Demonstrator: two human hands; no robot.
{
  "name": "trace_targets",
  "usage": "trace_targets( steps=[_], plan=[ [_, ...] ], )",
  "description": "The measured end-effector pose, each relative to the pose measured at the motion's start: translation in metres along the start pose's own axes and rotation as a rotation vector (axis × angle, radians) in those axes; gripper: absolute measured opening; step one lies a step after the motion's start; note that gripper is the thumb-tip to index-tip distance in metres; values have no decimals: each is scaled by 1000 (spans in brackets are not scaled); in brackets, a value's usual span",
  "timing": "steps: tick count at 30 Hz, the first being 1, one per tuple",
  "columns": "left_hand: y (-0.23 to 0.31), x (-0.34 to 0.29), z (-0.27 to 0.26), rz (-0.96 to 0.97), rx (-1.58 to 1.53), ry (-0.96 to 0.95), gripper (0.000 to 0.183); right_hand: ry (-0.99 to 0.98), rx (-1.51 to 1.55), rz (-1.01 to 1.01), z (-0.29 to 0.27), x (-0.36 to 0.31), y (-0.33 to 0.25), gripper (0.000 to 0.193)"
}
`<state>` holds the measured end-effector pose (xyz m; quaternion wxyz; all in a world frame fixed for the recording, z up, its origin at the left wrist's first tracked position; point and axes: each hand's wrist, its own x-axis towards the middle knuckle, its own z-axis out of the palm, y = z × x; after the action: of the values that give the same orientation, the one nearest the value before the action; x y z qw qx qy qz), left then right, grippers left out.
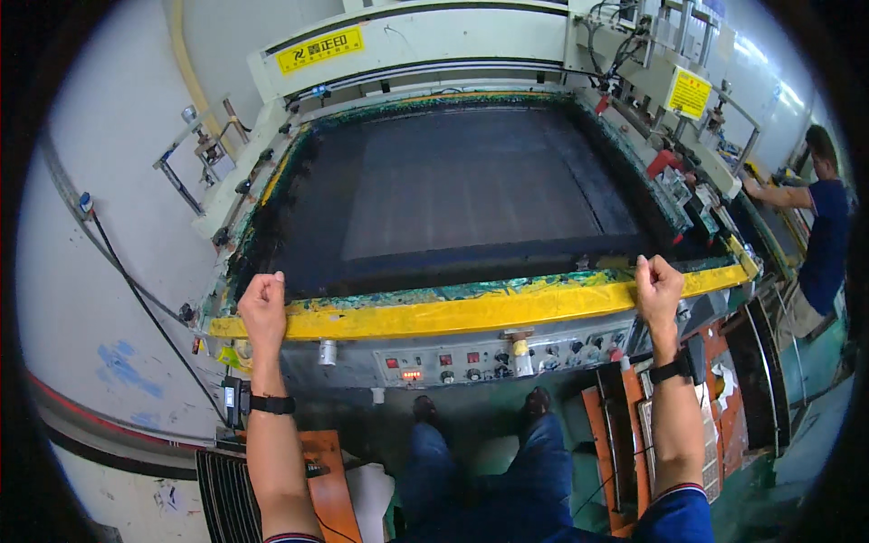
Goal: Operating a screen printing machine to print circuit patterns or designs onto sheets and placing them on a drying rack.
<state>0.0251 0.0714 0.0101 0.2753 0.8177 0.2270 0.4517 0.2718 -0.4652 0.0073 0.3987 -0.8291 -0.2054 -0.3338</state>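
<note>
Both of my hands are held over the near edge of a large screen printing frame, with a dark mesh screen (453,185) inside it. My left hand (262,309) is closed in a fist, thumb on top, at the left part of the yellow front bar (453,314). Toward the bar's right part, my right hand (659,288) is likewise curled into a fist. I see nothing in either one. Whether the fists touch the bar or hover above it, I cannot tell. Each wrist wears a black strap with a small device.
Below the bar runs a control panel (480,362) with knobs and red displays. A white machine beam (434,45) spans the back. Orange and dark racks (625,443) stand at lower right. Another person (822,226) works at the far right. A black cable (136,290) hangs at left.
</note>
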Motion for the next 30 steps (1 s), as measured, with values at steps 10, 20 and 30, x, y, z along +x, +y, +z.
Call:
trace_targets(
  steps=[10,20,30],
  plan=[
    [1,-2,1,-10,-10,30,26,37,-54,-39,2,-2,-2,31],
    [-4,-3,3,20,29,87,22,55,-54,-79,1,-4,1,31],
    [-3,-4,2,40,-42,94,24,54,-74,-176,-1,-6,2,29]
  ],
)
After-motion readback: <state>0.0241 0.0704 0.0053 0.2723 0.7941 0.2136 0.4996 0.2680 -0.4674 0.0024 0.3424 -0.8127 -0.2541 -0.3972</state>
